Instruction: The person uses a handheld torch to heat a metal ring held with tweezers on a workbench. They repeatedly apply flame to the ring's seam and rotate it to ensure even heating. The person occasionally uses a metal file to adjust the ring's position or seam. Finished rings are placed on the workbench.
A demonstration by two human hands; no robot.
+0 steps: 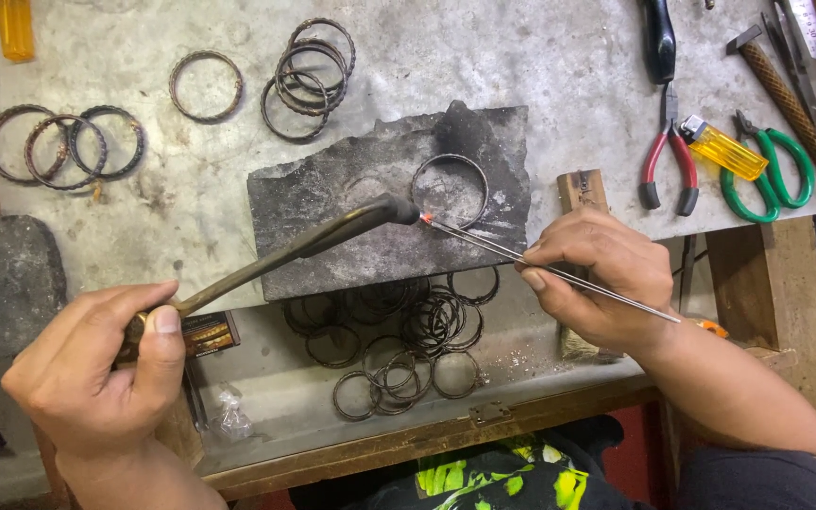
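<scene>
We see the grey bench (559,66) carrying a dark charred slab (351,189). On the slab lies one metal ring (450,191). Our left hand (96,368) has its grip clenched on the torch (304,247), whose nozzle is just beside the ring. Our right hand (606,274) pinches a thin rod (550,272); its glowing tip touches the ring's edge.

A dark curved torch (285,255) slants up toward the right, nozzle beside a thin metal ring (450,192) lying flat on a charred grey block. A slim steel rod's (559,274) glowing tip touches the ring's near-left edge.
</scene>
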